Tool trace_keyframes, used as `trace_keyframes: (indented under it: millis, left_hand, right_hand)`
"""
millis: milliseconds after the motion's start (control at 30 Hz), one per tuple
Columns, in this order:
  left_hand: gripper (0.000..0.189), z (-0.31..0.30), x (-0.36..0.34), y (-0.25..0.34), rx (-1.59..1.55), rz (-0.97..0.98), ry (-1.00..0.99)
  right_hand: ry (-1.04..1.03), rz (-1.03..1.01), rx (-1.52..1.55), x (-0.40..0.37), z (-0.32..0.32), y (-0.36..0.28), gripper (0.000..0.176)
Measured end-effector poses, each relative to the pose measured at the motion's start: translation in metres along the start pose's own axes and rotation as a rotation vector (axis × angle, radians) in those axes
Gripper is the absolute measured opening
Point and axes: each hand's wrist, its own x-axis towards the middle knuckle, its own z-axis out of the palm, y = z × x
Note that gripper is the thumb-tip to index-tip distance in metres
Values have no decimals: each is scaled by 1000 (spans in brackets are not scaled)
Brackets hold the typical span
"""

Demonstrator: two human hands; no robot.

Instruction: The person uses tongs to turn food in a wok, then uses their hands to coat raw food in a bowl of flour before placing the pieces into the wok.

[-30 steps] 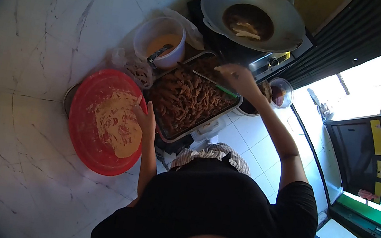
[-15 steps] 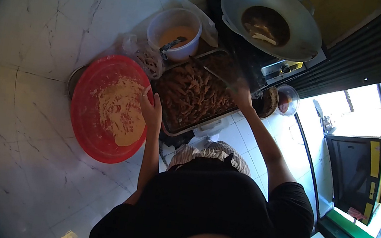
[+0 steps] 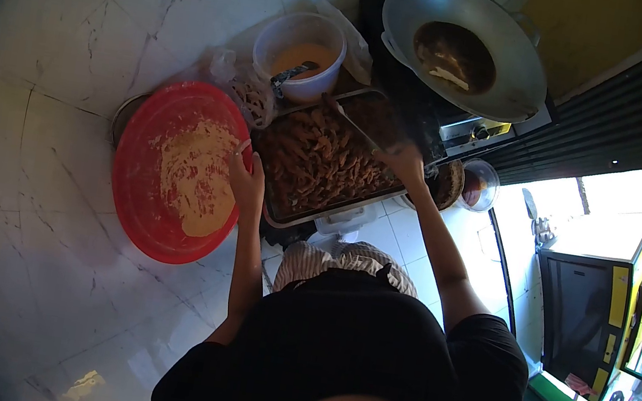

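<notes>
My left hand [image 3: 246, 181] is at the near right rim of a red plastic basin [image 3: 130, 197], its fingers over the inside and its thumb outside the edge. Pale flour-like powder [image 3: 196, 174] covers part of the basin's floor. My right hand [image 3: 403, 165] is closed around a long thin utensil that looks like tongs [image 3: 361, 128]. It reaches over a metal tray [image 3: 297, 220] heaped with brown strips of food [image 3: 319, 159]. A dark piece shows at the utensil's far tip, too small to make out.
Behind the tray stands a white tub [image 3: 323, 85] of orange-tinted liquid with a dark-handled tool in it. A plastic bag [image 3: 249, 98] lies beside it. On the stove [image 3: 464, 131] is a wok [image 3: 513, 80] with dark oil. A small clear bowl [image 3: 479, 187] sits at right.
The view has shifted slightly, so the wok sits lower and the basin further left. My right hand stays over the tray, with the utensil's angle barely different. My left hand remains at the basin's rim.
</notes>
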Motion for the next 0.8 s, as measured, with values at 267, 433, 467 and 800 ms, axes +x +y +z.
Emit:
trace_keyframes:
  millis: [267, 433, 467, 800]
  left_hand:
    - [28, -2, -1, 4, -22, -15, 0]
    - [27, -3, -1, -5, -40, 75, -8]
    - [27, -4, -2, -5, -38, 80, -14]
    - [22, -1, -2, -15, -111, 119, 10]
  right_hand:
    - [74, -164, -251, 20, 21, 23, 56]
    - [170, -281, -209, 22, 13, 10, 82]
    - [173, -276, -203, 21, 14, 11, 82]
    - [283, -285, -197, -42, 1, -21, 81]
